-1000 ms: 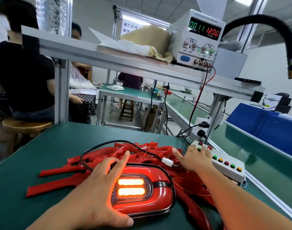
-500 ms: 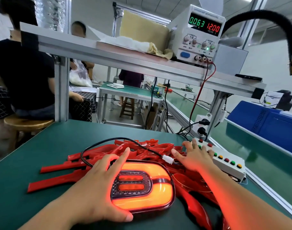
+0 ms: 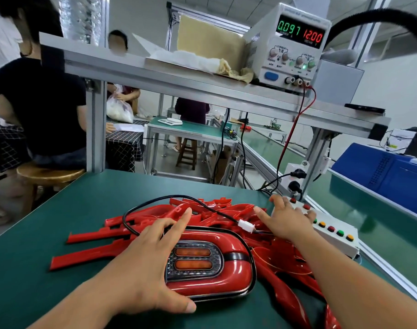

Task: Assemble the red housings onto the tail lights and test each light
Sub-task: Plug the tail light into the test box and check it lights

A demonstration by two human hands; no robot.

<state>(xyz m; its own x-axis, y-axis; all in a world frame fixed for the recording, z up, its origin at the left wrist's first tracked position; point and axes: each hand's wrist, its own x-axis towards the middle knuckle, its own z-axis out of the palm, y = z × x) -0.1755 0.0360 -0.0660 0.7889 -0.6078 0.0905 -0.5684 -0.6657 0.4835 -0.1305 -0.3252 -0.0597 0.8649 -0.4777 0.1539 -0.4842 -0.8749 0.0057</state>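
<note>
We work at a dark green bench mat [image 3: 60, 233], on which the glossy red oval tail light [image 3: 233, 269] lies flat. Behind and above the tail light, a white bench power supply [image 3: 290, 48] reads 0.097 and 12.00. Loose red plastic housings [image 3: 88, 254] are piled behind and beside the tail light, touching it. Right of it sits a white button box [image 3: 333, 236]. Our left hand [image 3: 143, 269] lies spread over the tail light's left end, thumb along its near rim. Our right hand [image 3: 288, 220], fingers splayed, rests on the button box. A small white connector [image 3: 246, 226] lies just behind the tail light.
</note>
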